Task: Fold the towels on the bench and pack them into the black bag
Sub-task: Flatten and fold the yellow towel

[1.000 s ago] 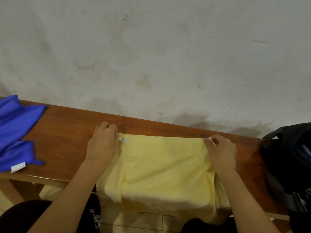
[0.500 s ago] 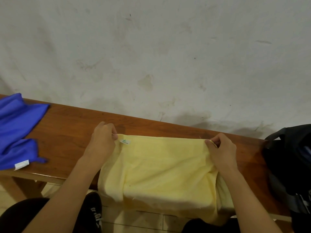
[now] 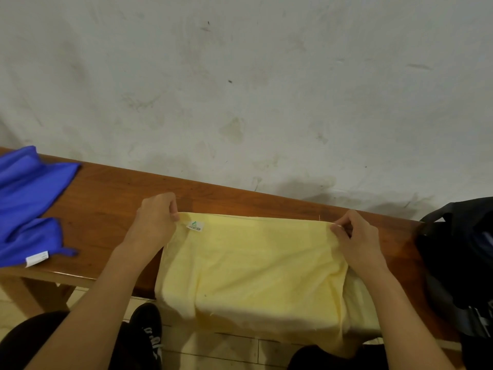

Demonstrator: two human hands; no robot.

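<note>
A pale yellow towel lies across the wooden bench, its near part hanging over the front edge. My left hand pinches its far left corner, beside a small white label. At the far right corner my right hand pinches the cloth too. The far edge is stretched straight between both hands. A blue towel lies crumpled at the bench's left end. The black bag stands at the right end, partly cut off by the frame.
A stained white wall rises directly behind the bench. Below the front edge are a tiled floor, my dark knees and a black shoe. Bare wood shows between the blue and yellow towels.
Both hands have kept their pinch on the far corners and shifted them slightly; the far edge now looks straighter and tauter.
</note>
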